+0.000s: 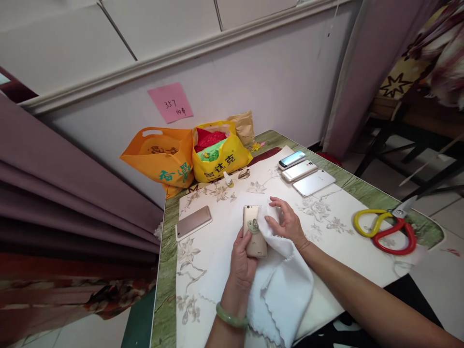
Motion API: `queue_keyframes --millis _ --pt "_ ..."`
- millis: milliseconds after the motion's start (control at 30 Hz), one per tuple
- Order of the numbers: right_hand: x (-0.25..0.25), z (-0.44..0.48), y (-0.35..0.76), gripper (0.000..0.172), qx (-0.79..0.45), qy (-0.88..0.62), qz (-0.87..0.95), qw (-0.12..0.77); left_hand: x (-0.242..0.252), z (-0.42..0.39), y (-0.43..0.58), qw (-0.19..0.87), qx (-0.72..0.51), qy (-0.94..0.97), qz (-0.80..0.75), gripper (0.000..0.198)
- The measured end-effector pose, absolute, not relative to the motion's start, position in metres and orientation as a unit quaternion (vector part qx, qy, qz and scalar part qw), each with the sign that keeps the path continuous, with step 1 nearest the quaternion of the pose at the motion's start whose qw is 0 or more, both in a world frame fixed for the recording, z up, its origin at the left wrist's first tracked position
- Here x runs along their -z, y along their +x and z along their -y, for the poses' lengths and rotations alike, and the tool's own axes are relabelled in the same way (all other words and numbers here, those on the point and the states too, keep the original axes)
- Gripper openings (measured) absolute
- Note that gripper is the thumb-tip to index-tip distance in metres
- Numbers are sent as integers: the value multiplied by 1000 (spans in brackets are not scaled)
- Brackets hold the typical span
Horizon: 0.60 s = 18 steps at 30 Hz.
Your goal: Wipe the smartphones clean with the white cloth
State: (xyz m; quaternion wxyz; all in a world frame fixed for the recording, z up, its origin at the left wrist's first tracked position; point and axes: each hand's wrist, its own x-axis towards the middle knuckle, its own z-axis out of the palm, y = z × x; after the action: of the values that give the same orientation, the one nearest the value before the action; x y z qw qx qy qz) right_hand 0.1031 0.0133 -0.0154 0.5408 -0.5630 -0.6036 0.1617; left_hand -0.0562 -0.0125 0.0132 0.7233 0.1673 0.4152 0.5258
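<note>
A gold smartphone (256, 247) lies back side up in my left hand (242, 258), whose thumb rests along its left edge. On the phone's back is a green cartoon-like ring holder (253, 225). My right hand (288, 226) has its thumb and fingers curved around a white cloth (284, 290), part of which covers the phone's right upper side. The rest of the cloth hangs down between my forearms, its edge zigzag-cut. A green bangle (231, 316) circles my left wrist.
Another phone (194, 223) lies at left. Three phones, including a silver one (314, 183), lie at back right. Scissors (389, 227) with yellow and red handles sit by the right edge. An orange bag (159, 154), a yellow bag (223, 162) and a small bottle (228, 180) stand behind.
</note>
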Motion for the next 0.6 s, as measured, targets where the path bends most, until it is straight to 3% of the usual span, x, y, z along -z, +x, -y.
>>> queue_keyframes --millis 100,200,400,600 --pt "17 -15 107 40 -231 -566 581 538 -16 13 -59 730 -510 180 -418 41" --pt "18 -16 111 37 -270 -557 592 517 -21 15 -60 743 -469 236 -416 40" --pt "18 -17 113 20 -256 -535 638 491 -28 19 -57 724 -409 364 -420 44" --pt "23 -19 111 30 -221 -593 618 466 -23 18 -58 719 -385 389 -429 42"
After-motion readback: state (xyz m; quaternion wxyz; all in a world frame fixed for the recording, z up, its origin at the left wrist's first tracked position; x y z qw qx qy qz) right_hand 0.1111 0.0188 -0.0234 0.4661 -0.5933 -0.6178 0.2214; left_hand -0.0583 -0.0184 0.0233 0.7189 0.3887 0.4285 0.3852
